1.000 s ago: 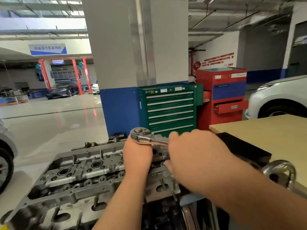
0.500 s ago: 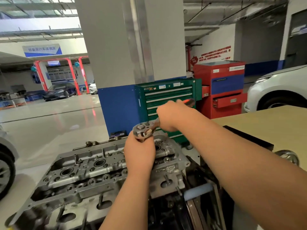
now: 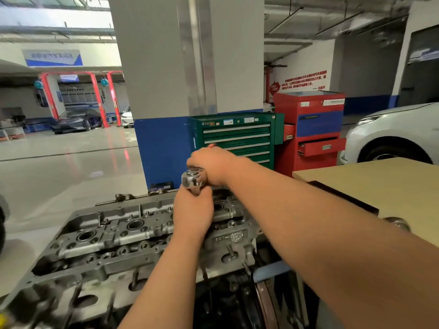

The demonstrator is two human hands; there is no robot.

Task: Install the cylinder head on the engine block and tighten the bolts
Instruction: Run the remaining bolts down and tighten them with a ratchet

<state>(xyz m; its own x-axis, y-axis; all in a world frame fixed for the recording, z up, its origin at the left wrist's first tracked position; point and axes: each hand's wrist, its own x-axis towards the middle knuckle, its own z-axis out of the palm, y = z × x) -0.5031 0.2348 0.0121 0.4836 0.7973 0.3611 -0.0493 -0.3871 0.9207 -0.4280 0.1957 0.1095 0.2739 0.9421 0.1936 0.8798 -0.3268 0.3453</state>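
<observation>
Right hand swung ratchet forward (green cabinet beyond).

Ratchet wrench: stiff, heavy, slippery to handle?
Likely rigid: the ratchet wrench looks like solid polished metal. Probably heavy for its size, head-end especially; the left hand grips just under its head. Chrome may be slick, though the right hand wraps the handle.

Swings the ratchet wrench handle counterclockwise with the right hand, from the near right side round to the far side of the cylinder head; now grips close behind the chrome head.
</observation>
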